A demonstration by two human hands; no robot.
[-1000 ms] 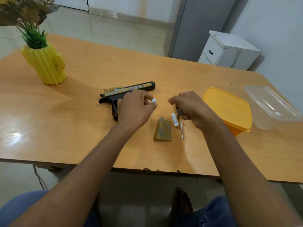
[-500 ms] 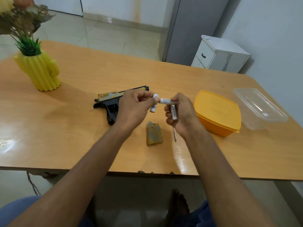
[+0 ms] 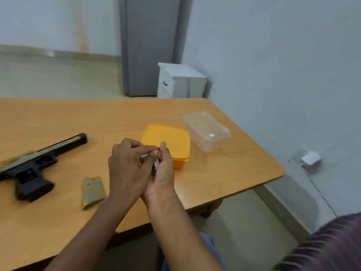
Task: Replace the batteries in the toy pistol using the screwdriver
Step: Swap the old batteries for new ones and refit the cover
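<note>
The wooden table (image 3: 48,118) is filling most of the head view, and everything else is being placed here against the yellow lidded box (image 3: 166,142) sitting on it. Well to the left of that box, the black and gold toy pistol (image 3: 31,165) is lying on its side on the tabletop, its barrel pointing up and toward the box and its grip hanging toward the near edge, blurred and with nothing touching it. Just to the right of the box, a clear plastic container (image 3: 208,132) is resting on the table near the far corner. Directly in front of the box, the two hands are meeting above the table: the left hand (image 3: 127,169) is curling its fingers and thumb inward, and the right hand (image 3: 162,173) is pressing close against it, the fingers of both closing together over small white batteries (image 3: 156,164) that are only partly showing between them. How many batteries each hand is holding cannot be told through the blur. Both hands are standing well apart from the pistol, nearer to the box than to the toy. To the lower left of the box, between the pistol's grip and the left forearm, the olive-gold battery cover (image 3: 92,191) is lying flat on the table, apart from the pistol and untouched.
</note>
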